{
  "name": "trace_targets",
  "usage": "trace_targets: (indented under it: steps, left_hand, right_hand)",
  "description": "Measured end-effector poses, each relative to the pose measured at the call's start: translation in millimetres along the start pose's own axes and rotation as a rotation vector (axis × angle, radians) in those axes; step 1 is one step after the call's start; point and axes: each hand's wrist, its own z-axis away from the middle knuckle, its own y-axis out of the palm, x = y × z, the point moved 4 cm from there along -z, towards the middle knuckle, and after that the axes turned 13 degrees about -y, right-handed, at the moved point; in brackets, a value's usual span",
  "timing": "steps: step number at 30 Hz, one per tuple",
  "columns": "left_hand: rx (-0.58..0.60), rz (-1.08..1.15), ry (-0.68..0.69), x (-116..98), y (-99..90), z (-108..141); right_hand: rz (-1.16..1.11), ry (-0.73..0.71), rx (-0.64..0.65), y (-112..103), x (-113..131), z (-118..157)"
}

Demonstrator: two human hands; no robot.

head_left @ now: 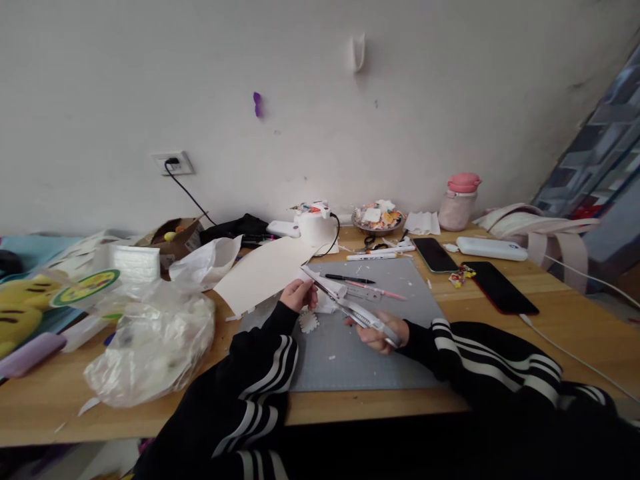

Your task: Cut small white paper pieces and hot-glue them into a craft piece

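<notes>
Over the grey cutting mat (370,373), my right hand (383,333) grips a pair of scissors (363,313) with light grey handles. The blades point up and left toward my left hand (298,295), whose fingers are pinched on a small piece of white paper (337,289) beside the blades. Blades and fingers hide part of that paper. A scalloped white paper cutout (309,323) lies on the mat just below my left hand. Behind the scissors are a black pen (350,278) and a clear ruler (364,292).
A large cream paper sheet (265,273) lies behind my left hand. Crumpled plastic bags (155,340) cover the left side. At the back stand a white round container (316,229), a bowl of scraps (379,219) and a pink bottle (459,202). Two phones (435,255) (505,288) lie right.
</notes>
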Motion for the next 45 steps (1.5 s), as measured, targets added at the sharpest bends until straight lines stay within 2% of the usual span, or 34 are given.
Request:
trace_targets:
  steps: [3, 8, 16, 30, 40, 45]
  left_hand:
    - [0.004, 0.004, -0.015, -0.4, 0.2, 0.7]
    - [-0.033, -0.030, -0.002, 0.3, -1.7, 0.5]
    - [-0.076, -0.003, 0.043, 0.8, -5.5, -3.0]
    - [-0.024, -0.041, 0.002, 0.1, 1.3, 1.1]
    - [-0.053, -0.022, -0.022, 0.6, 1.6, -0.5]
    - [-0.029, -0.037, -0.025, 1.3, 0.7, -1.4]
  right_hand:
    - [-0.004, 0.018, -0.018, -1.5, -1.5, -0.4]
    - [-0.112, 0.152, 0.025, -7.1, -6.5, -3.4]
    - [-0.176, 0.198, 0.079, -10.5, -4.9, -3.5]
    - [-0.023, 0.124, -0.030, -3.0, -1.4, -0.5]
    - [-0.061, 0.173, -0.011, -2.5, -0.6, -1.7]
    - [-0.018, 0.107, -0.007, -2.8, -0.4, 0.8]
